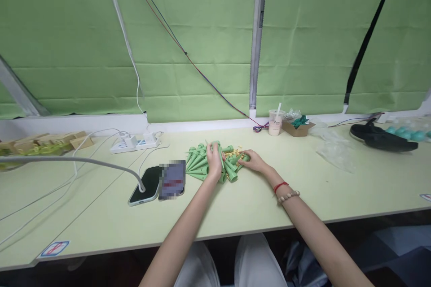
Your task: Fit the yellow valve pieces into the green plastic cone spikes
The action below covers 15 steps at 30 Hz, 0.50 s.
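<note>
A pile of green cone-shaped plastic pieces (198, 161) lies on the table in front of me, with pointed tips and wider, hollow ends. My left hand (214, 161) is closed around one such green piece at the middle of the pile, its palm hiding part of it. At the pile's right edge, my right hand (253, 161) has its fingers curled on another green piece. Small yellow bits (235, 152) lie scattered among the cones between my hands.
Left of the pile are a phone (146, 186) and a second phone with a blurred screen (172, 180). A power strip (134, 144) with cables stands behind them. Further right are a drink cup (275, 124), a cardboard box (298, 130), plastic bags (335, 152) and a black object (382, 136).
</note>
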### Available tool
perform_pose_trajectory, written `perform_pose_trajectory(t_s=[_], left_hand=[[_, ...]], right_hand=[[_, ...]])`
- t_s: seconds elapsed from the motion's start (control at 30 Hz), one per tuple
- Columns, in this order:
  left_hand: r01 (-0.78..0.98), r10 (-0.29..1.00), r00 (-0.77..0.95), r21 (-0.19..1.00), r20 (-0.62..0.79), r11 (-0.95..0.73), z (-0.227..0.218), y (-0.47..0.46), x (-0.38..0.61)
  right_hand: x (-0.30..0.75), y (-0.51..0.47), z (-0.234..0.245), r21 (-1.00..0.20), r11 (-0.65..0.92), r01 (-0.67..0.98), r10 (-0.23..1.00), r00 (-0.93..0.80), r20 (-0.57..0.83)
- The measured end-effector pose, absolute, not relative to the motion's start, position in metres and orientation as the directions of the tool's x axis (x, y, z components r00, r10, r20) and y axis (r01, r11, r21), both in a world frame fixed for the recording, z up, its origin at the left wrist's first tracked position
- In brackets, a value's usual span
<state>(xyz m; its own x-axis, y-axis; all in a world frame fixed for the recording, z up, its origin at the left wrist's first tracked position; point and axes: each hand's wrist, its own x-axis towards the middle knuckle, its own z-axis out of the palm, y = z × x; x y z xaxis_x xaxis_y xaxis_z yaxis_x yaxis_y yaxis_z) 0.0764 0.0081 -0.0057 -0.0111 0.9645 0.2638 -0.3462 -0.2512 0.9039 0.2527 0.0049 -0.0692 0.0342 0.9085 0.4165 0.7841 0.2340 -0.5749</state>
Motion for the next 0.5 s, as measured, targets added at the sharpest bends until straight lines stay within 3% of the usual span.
perform_pose_trajectory(t_s=[0.13, 0.33, 0.43, 0.5], left_hand=[[-0.135, 0.927, -0.182, 0.926, 0.327, -0.353, -0.009, 0.008, 0.073], [0.061, 0.868, -0.149, 0.881, 0.473, -0.469, -0.012, 0.003, 0.073], [0.248, 0.746, 0.027, 0.718, 0.666, -0.650, -0.015, -0.001, 0.076], [0.346, 0.594, 0.266, 0.500, 0.759, -0.794, -0.018, -0.005, 0.080]], right_hand=[[0.257, 0.003, -0.067, -0.547, 0.185, 0.816, 0.898, 0.086, 0.432], [0.254, 0.003, -0.066, -0.536, 0.211, 0.817, 0.900, 0.051, 0.432], [0.253, 0.002, -0.063, -0.520, 0.204, 0.829, 0.861, 0.101, 0.498], [0.254, 0.001, -0.062, -0.519, 0.193, 0.833, 0.835, 0.138, 0.532]])
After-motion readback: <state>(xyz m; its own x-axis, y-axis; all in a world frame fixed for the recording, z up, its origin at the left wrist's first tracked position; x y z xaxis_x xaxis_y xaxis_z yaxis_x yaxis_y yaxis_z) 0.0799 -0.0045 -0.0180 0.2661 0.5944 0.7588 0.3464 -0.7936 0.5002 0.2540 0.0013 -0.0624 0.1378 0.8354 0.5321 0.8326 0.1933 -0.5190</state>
